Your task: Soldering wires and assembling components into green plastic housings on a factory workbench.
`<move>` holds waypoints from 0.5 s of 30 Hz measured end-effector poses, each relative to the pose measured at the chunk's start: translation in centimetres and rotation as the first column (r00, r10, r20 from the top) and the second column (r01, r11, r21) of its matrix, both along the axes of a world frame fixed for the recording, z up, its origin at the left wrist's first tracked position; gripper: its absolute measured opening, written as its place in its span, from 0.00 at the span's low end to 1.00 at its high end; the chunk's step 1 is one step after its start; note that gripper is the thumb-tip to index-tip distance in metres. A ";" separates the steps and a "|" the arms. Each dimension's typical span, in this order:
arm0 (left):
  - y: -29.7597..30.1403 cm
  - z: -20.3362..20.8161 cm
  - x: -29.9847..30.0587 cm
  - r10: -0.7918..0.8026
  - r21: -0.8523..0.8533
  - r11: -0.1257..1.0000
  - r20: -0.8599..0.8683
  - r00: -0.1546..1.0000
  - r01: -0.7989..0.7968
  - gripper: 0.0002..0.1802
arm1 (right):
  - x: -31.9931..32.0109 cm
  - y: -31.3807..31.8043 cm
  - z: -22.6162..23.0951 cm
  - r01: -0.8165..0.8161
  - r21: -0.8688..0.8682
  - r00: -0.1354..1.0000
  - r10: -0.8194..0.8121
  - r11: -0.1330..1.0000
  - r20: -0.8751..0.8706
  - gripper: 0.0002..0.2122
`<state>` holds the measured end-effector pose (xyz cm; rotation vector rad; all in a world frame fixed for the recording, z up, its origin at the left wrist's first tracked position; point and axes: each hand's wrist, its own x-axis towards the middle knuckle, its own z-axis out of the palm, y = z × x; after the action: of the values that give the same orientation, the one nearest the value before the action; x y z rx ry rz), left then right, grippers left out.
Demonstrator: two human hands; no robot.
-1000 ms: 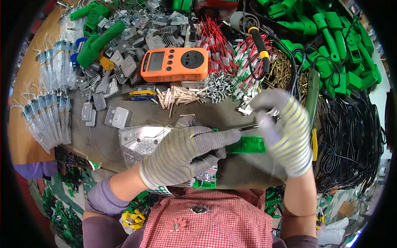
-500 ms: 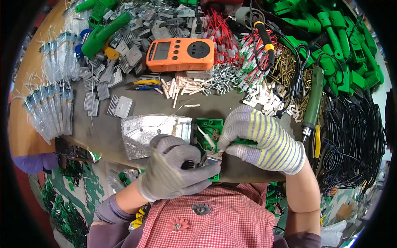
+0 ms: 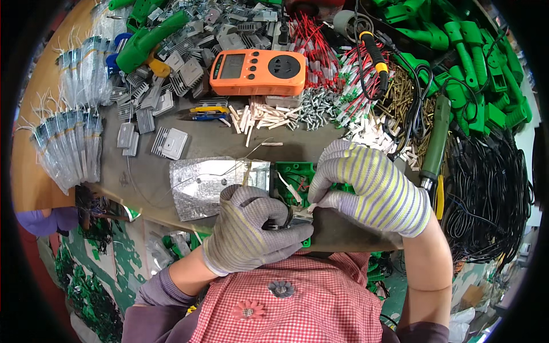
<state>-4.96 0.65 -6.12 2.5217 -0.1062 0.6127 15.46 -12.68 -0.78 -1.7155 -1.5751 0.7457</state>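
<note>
Both my hands wear striped knit gloves and meet over an open green plastic housing (image 3: 302,168) near the front table edge. Inside it a white sleeve (image 3: 291,186) and thin red wires show. My left hand (image 3: 251,231) curls around a small metallic part (image 3: 301,216) at the housing's lower half; the fingers hide most of that part. My right hand (image 3: 374,188) pinches beside it, thumb and forefinger together at a small pale bit too small to name. A silvery foil sheet (image 3: 194,186) lies left of the housing, with thin wires across it.
Behind stand an orange meter (image 3: 258,86), white sleeves (image 3: 260,116), screws (image 3: 315,110) and grey heat sinks (image 3: 174,143). To the right are a green electric screwdriver (image 3: 437,137), black cables (image 3: 483,194) and green housings (image 3: 466,46). Bagged parts (image 3: 68,148) sit at left.
The whole view has shifted slightly, so the bench things appear further right. My right fingertips have turned a little at the metallic part, and a pale bit now shows between them.
</note>
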 end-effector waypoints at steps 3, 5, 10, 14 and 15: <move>0.1 0.2 0.2 -0.016 0.004 1.000 -0.003 1.000 0.016 0.14 | -0.3 0.3 -0.4 -0.089 0.116 0.994 0.081 0.989 0.069 0.04; 0.1 0.1 -0.1 -0.011 0.005 1.000 -0.028 1.000 0.011 0.14 | -0.9 0.2 -0.6 -0.074 0.129 0.995 0.065 0.989 0.074 0.05; -0.1 0.4 0.2 0.009 -0.002 1.000 -0.028 1.000 -0.009 0.13 | -0.4 -0.7 -1.4 -0.033 0.145 0.999 0.029 0.989 0.024 0.05; -0.2 0.6 0.1 0.003 -0.004 1.000 -0.025 1.000 -0.003 0.13 | -1.3 -0.8 -1.6 -0.042 0.180 0.997 0.030 0.983 0.071 0.06; 0.0 0.6 0.2 -0.010 -0.014 1.000 -0.046 0.999 0.010 0.13 | -1.4 -0.6 -1.7 -0.045 0.208 0.996 0.029 0.977 0.078 0.06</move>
<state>-4.77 0.62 -5.47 2.5189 -0.0974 0.5489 14.11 -13.31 -2.52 -1.5793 -1.6771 0.5172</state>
